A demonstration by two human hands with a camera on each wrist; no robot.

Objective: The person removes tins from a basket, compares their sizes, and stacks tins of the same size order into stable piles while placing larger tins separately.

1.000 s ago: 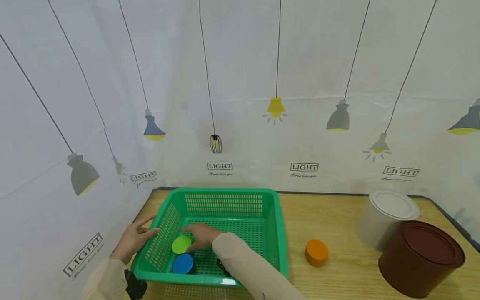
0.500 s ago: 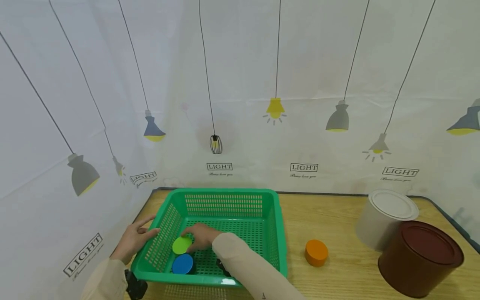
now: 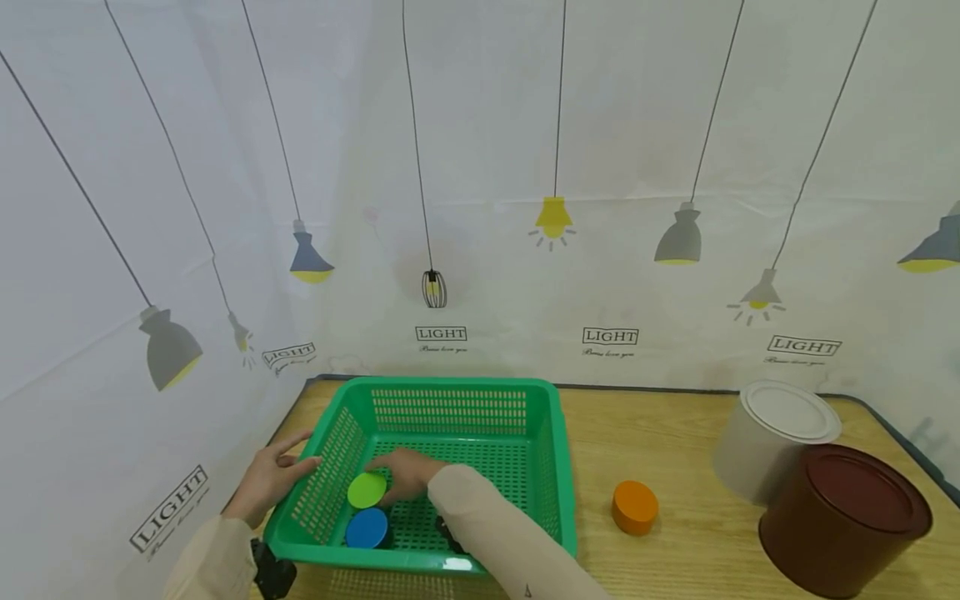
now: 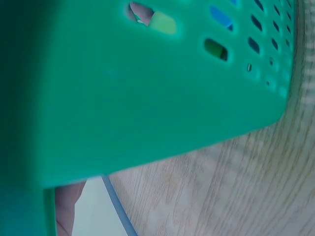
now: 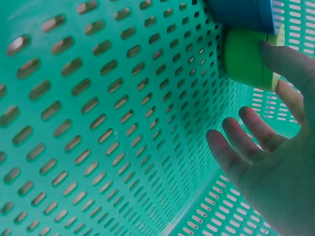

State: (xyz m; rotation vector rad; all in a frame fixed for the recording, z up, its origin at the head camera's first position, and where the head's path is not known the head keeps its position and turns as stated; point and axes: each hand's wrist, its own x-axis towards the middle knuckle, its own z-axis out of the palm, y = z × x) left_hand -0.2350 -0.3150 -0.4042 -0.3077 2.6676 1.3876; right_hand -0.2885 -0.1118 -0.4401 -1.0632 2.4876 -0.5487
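A green plastic basket with slotted walls stands on the table. My left hand holds its left rim, thumb over the edge; in the left wrist view the basket wall hides most of that hand. Inside, my right hand pinches a short light green cylinder between thumb and index finger. The right wrist view shows a seam around this green cylinder, with the other fingers spread beside it. Right against it sits a short blue cylinder, in the basket's near left corner.
Right of the basket, a short orange cylinder lies on the wooden table. A white lidded can and a dark brown lidded can stand at the right. A lamp-printed sheet hangs behind.
My right index finger and thumb have closed in on the green cylinder. The left hand and the basket stay in place; the view shifts very slightly.
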